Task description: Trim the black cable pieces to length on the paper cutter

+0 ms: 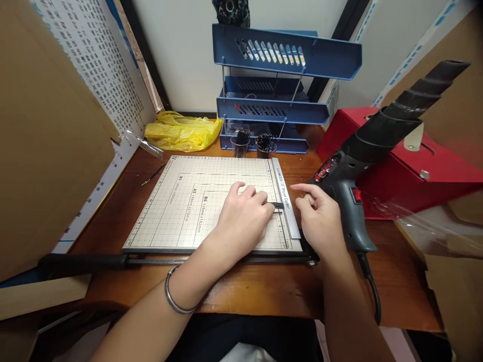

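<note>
A paper cutter with a cream gridded board (158,221) lies on the wooden table, its metal ruler (286,201) along the right side. My left hand (245,213) rests on the board with curled fingers, the fingertips on a small bundle of thin black strips (278,205) that reaches to the ruler. One more short black strip (277,212) lies just below the bundle. Just right of the ruler is my right hand (320,216), index finger stretched out, thumb and other fingers closed together. Anything between them is hidden. The cutter's arm with its black handle (86,262) lies low along the front edge.
Two clear cups of thin black pieces (241,141) stand behind the board, before a blue tiered tray rack (271,108). A yellow plastic bag (181,131) lies back left. A dark heat gun (350,191) stands at right against a red box (433,176).
</note>
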A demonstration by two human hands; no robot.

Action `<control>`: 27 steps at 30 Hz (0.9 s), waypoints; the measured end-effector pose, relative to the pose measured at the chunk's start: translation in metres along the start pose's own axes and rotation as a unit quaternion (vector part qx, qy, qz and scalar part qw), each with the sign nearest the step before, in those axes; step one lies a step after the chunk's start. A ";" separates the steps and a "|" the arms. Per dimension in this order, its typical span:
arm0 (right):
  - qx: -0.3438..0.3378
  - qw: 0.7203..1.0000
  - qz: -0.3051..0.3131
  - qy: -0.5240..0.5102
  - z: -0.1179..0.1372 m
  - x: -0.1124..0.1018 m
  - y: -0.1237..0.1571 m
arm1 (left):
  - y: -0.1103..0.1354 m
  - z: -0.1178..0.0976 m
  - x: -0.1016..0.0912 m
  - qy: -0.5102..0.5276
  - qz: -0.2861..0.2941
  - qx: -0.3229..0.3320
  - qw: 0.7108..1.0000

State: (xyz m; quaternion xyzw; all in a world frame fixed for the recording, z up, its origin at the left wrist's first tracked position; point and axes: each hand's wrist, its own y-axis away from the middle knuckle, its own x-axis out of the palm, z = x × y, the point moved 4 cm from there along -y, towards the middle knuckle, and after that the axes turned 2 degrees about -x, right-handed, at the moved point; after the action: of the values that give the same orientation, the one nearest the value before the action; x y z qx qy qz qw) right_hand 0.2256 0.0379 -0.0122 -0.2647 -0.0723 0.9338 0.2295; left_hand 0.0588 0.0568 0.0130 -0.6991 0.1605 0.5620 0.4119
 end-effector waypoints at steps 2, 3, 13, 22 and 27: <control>0.010 0.999 0.021 0.026 -0.002 0.001 -0.001 | -0.002 -0.001 0.001 -0.007 -0.004 -0.004 1.000; 0.014 0.999 0.030 0.032 -0.004 0.002 -0.001 | -0.003 -0.001 0.002 -0.011 -0.005 -0.006 1.000; 0.060 0.991 0.120 -0.026 -0.015 0.016 0.000 | -0.004 -0.001 0.002 0.007 0.012 -0.008 1.000; 0.062 0.979 0.194 0.006 -0.013 0.020 0.004 | 0.009 0.021 -0.010 0.028 0.073 -0.046 0.996; 0.077 0.974 0.209 0.043 -0.011 0.019 0.006 | 0.009 0.023 -0.009 0.032 0.083 -0.056 0.994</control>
State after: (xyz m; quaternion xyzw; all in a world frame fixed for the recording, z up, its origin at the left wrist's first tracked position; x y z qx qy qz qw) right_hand 0.2144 0.0418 -0.0318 -0.2955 0.0672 0.9516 0.0521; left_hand 0.0350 0.0668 0.0167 -0.7232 0.1993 0.5794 0.3187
